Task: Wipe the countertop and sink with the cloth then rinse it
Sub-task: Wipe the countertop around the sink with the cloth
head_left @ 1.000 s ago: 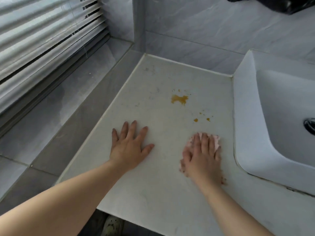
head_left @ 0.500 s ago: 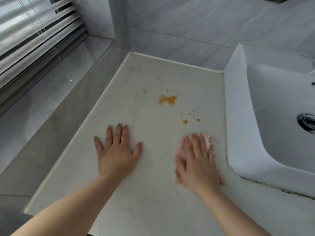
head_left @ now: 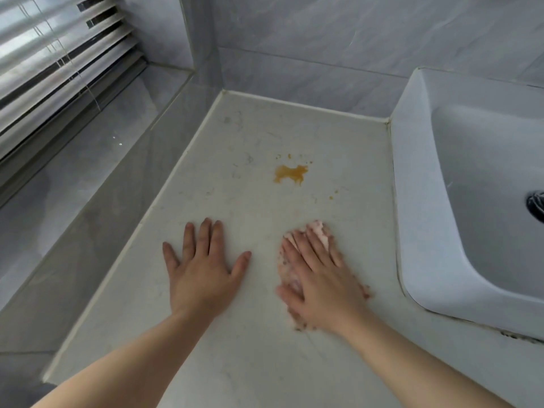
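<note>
R hand (head_left: 321,278) fingers straight, pressing cloth (head_left: 319,231) | L hand (head_left: 203,266) flat on countertop (head_left: 235,363), empty | stain (head_left: 290,173) far, slightly left of cloth; R nearer

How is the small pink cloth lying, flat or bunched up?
Flat: the right hand presses the pink cloth onto the white countertop; folds hidden.

Grey tiled walls (head_left: 323,39) meet a window ledge (head_left: 88,160) under slatted blinds (head_left: 53,48).

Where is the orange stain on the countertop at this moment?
In the head view, the orange stain lies on the middle of the countertop, beyond the right hand that presses the cloth, and to the left of the sink.
</note>
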`<move>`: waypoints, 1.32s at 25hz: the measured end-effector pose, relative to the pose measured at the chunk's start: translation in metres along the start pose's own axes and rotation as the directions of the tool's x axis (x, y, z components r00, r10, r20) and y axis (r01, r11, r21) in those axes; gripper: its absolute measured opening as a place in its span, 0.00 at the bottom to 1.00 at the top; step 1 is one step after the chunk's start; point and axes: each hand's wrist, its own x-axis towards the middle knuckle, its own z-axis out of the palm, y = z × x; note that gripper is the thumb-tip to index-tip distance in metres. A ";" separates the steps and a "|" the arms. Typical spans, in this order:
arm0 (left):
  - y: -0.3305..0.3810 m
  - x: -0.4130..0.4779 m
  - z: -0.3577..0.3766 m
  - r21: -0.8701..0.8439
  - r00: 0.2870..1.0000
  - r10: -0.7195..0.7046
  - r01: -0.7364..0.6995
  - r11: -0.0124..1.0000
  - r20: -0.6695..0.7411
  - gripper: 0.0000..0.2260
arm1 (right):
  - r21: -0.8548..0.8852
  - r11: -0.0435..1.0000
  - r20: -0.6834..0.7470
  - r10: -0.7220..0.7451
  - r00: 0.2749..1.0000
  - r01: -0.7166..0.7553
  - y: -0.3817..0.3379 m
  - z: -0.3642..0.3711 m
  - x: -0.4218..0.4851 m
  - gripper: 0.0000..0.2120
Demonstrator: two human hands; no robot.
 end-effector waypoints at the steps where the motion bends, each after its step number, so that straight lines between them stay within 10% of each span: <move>1: 0.000 0.000 0.000 0.002 1.000 -0.001 0.001 1.000 0.000 0.36 | -0.022 0.999 0.006 -0.030 1.000 0.030 0.010 -0.001 -0.004 0.37; 3: 0.000 0.000 0.000 0.003 1.000 0.000 0.000 1.000 0.001 0.39 | -0.036 0.978 0.019 0.208 0.978 -0.207 0.048 -0.002 0.012 0.40; 6: 0.000 -0.001 0.001 -0.015 1.000 0.004 -0.004 1.000 -0.011 0.40 | 0.050 0.744 0.021 0.666 0.746 -0.666 0.078 -0.013 0.060 0.36; 12: 0.000 0.000 0.001 -0.032 1.000 0.009 -0.009 0.999 -0.018 0.37 | -0.013 1.000 -0.016 -0.016 1.000 0.016 0.013 0.003 0.029 0.34; 14: 0.001 -0.001 0.002 -0.012 1.000 0.014 -0.014 1.000 -0.009 0.37 | -0.033 0.971 -0.006 0.237 0.972 -0.237 0.062 0.000 0.041 0.35; 17: 0.002 0.000 0.004 0.011 1.000 0.017 -0.017 1.000 -0.018 0.37 | 0.070 0.739 0.019 0.671 0.741 -0.670 0.086 -0.013 0.075 0.29; 22: 0.001 0.000 0.003 0.018 0.999 0.032 -0.032 0.999 0.007 0.39 | 0.044 0.999 -0.006 -0.025 1.000 0.025 -0.014 0.006 0.033 0.29; 25: -0.006 0.024 -0.013 -0.038 0.996 0.085 -0.085 0.996 -0.021 0.35 | -0.007 0.972 -0.011 0.235 0.972 -0.235 0.055 -0.001 0.045 0.30; 28: -0.018 0.070 -0.029 -0.041 0.993 0.121 -0.121 0.992 -0.010 0.31 | 0.080 0.772 0.028 0.631 0.776 -0.631 0.073 -0.012 0.071 0.28; 33: -0.024 0.084 -0.011 0.074 0.991 0.129 -0.130 0.989 0.019 0.40 | 0.000 0.998 -0.012 0.055 0.998 -0.055 0.017 0.000 0.031 0.29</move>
